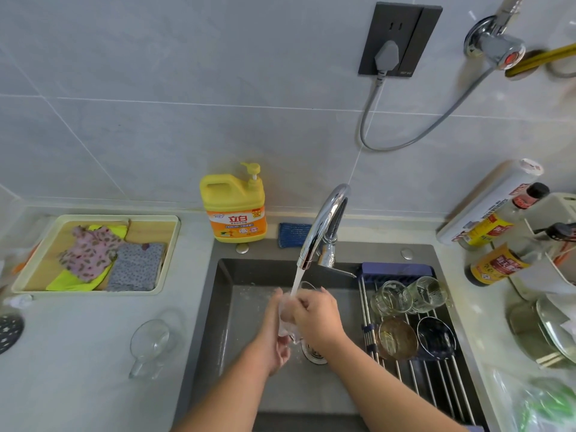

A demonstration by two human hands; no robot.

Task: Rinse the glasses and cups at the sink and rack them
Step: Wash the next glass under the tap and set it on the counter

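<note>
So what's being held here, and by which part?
A clear glass, under the running tap. The left hand wraps its side and lower body; the right hand grips the opposite side near the rim.

A home kitchen. Grey wall tiles (187, 88) behind a pale desk (78, 369) with a dark sink (224, 307) set into it, under a chrome tap (324, 222) running water. Yellow bottle of dish soap (233, 207) at the back edge, sauce bottles (495, 266) and stacked plates (554, 332) on the right. Drying rack (436, 378) over the sink with glasses (408, 296), tray (93, 291) of cloths on the left, wall socket (399, 39) above.
</note>
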